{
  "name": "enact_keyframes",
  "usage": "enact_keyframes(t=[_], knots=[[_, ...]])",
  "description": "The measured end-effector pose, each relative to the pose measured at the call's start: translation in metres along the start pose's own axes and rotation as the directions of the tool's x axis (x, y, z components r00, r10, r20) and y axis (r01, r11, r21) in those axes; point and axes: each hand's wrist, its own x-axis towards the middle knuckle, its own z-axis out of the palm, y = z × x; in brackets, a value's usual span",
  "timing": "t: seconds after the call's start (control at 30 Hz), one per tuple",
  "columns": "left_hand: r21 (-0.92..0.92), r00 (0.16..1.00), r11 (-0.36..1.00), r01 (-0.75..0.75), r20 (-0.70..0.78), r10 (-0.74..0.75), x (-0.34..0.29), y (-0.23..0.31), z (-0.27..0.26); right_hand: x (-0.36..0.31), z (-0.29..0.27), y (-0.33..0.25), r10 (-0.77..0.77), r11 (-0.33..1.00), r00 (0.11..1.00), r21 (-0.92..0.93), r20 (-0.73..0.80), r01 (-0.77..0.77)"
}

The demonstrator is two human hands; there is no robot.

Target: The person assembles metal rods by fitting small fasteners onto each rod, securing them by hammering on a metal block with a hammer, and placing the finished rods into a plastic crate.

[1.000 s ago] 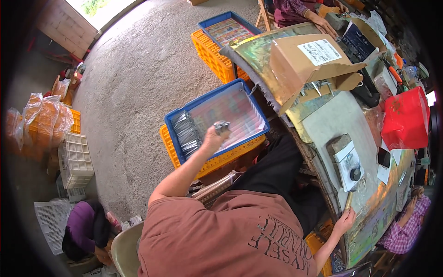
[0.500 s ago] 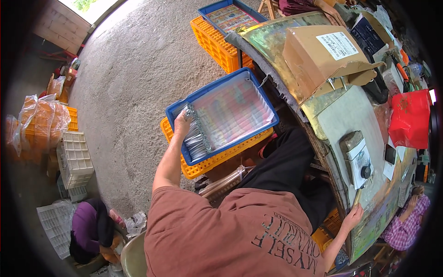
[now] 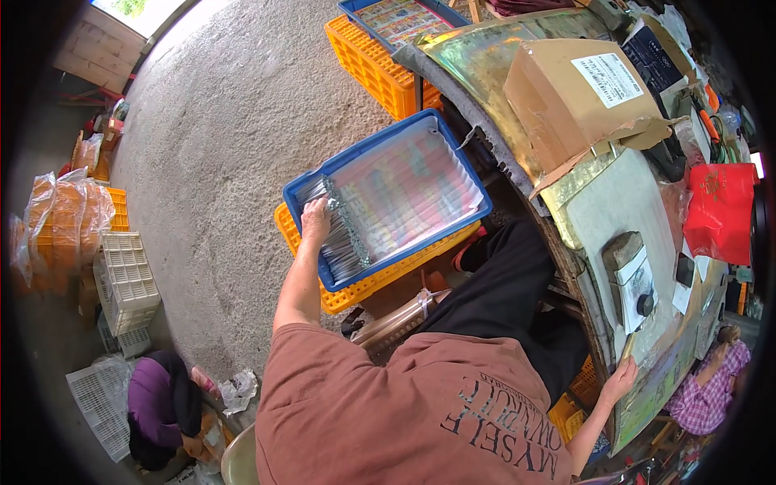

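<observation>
My left hand (image 3: 316,218) reaches into the left end of a blue tray (image 3: 463,150), its fingers curled over a row of thin silvery sticks (image 3: 343,257). The sticks lie side by side, with bumpy grey-green ends (image 3: 347,220) forming a band along their right. Whitish translucent sheeting (image 3: 404,194) lines the rest of the tray, with coloured print showing through. At the table's edge my right hand (image 3: 620,381) is closed round a narrow yellowish stick (image 3: 628,347). Just beyond it lies a dark block (image 3: 622,250) with a white paper and a round black piece (image 3: 644,305) on top.
The tray rests on an orange crate (image 3: 333,301). A cardboard box (image 3: 558,101), a red bag (image 3: 719,214) and a phone (image 3: 685,269) lie on the table (image 3: 594,194). Another blue tray (image 3: 353,18) stands farther off. One person (image 3: 155,400) crouches at lower left; another (image 3: 711,388) sits at right.
My left hand has drawn back slightly toward me and left from the bumpy ends, onto the silvery part of the sticks. The right hand has hardly moved. The view has shifted a little.
</observation>
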Motion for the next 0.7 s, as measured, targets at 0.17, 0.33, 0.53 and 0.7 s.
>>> enact_keyframes(t=[0.17,0.33,0.53,0.7], knots=[[0.002,0.987,0.994,0.112,0.115,-0.112,0.000,0.012,-0.017,0.000,0.000,0.006,-0.004,1.000,1.000,-0.020,0.002,0.004],[-0.006,0.995,0.999,0.054,0.079,-0.053,-0.001,0.005,-0.015,0.000,-0.001,0.003,-0.003,1.000,1.000,-0.022,0.009,0.004],[-0.047,0.986,0.995,0.087,0.150,-0.079,-0.001,0.008,-0.022,0.000,0.000,0.004,-0.020,0.999,1.000,-0.030,-0.001,0.019],[-0.028,0.998,1.000,0.002,0.056,0.000,-0.006,0.008,-0.023,-0.001,0.000,0.000,0.003,0.999,1.000,-0.035,-0.001,-0.003]])
